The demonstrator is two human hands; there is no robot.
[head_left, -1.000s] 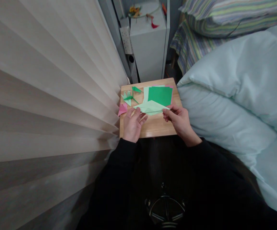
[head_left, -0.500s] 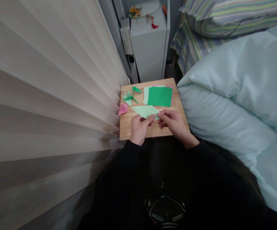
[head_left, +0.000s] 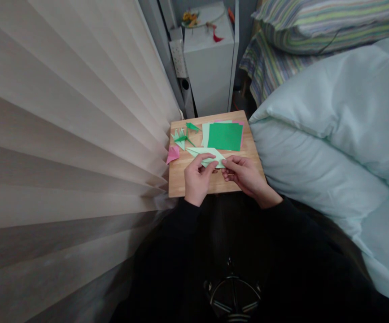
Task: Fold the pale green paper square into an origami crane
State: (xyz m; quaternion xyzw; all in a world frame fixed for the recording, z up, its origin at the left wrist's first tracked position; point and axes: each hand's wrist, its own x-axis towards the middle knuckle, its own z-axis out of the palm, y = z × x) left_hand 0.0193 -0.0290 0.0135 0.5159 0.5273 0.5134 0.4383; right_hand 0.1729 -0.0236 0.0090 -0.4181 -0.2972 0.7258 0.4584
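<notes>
pale-green folded paper is held over the wooden counter, left hand gripping it with forefinger newly across the top, apparently steadying the fold, right hand pinching one tip

Left hand: thumb and forefinger on the folded pale green paper.
Right hand: thumb and fingers at that paper's right end.
Paper stack: just beyond the fingers, dark green uppermost.
Green folded shapes: beyond the left fingers, leftward.
Pink paper: left of the left fingers.
Wooden table: beneath all fingers.
</notes>
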